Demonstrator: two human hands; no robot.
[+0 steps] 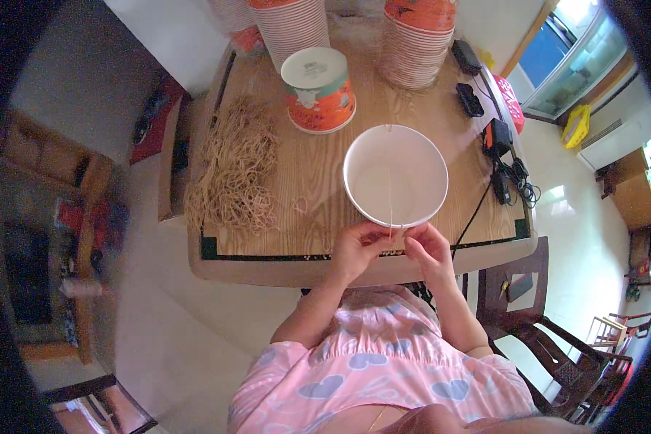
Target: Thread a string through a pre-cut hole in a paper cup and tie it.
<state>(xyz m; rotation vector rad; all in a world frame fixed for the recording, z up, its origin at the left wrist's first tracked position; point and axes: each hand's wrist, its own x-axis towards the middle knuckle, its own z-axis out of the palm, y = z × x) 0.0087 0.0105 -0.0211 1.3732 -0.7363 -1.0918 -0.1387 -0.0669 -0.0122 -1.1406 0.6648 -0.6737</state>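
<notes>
- Wooden table (315, 235) is filling the middle of the room, with pale floor (159, 289) showing around it; take the bucket as the clock's centre, twelve pointing away from the person.
- White bucket (412, 170) is sitting near the table's front edge, its open mouth facing up. One thin strand (390, 206) is running across that mouth from twelve to six and reaching the near rim.
- Left hand (356, 249) is working at seven o'clock, thumb and fingertips bunching close by the strand; I cannot tell whether they are clamping it.
- Right hand (432, 253) is curling at five o'clock, fingertips just under the rim, thumb lying slightly apart from the forefinger; whether it is gripping anything, I cannot tell.
- Judging by this, the person is setting the strand in place at the near rim; the next move is calling for a light pinch and a steady bucket.
- Orange-and-green tub (322, 108) is standing upside down between ten and eleven; a heap of tan strands (235, 170) is spreading at nine.
- Nested tubs are rising at eleven (289, 32) and twelve.
- Coiled black cable (521, 176) is lying at three; a dark chair (495, 296) is standing between four and five.
</notes>
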